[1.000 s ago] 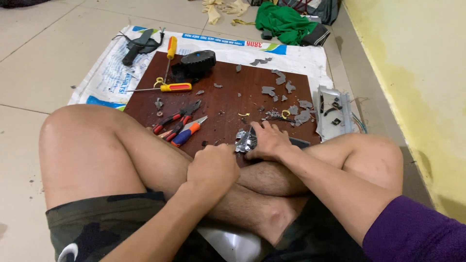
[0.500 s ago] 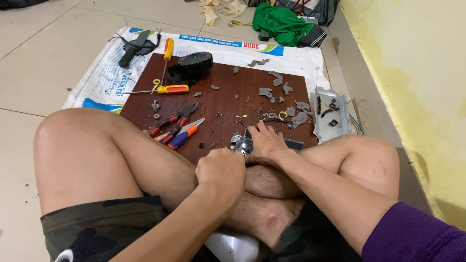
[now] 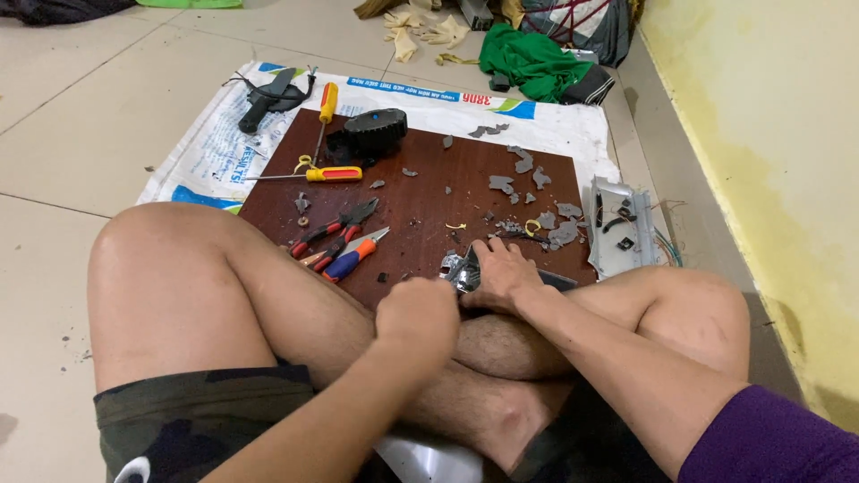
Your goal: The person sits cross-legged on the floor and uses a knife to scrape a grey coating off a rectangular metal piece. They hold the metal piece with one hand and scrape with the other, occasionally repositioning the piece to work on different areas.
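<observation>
I sit cross-legged in front of a dark brown wooden board (image 3: 420, 192). My right hand (image 3: 501, 273) presses down on a small shiny metal part (image 3: 458, 271) at the board's near edge, its fingers curled over it. My left hand (image 3: 416, 313) is a closed fist just left of that part, touching it; what the fist holds is hidden. Red-handled pliers (image 3: 327, 231) and an orange-and-blue-handled tool (image 3: 353, 255) lie on the board, left of my hands.
Grey plastic fragments (image 3: 528, 174) litter the board. A black round part (image 3: 371, 132) and two yellow-handled screwdrivers (image 3: 327, 107) lie at the far left. A grey metal piece with wires (image 3: 617, 228) sits right. Green cloth (image 3: 528, 58) lies by the yellow wall.
My view has shifted slightly and my hands stay together on the metal part, with the left fist moving a little closer to it.
</observation>
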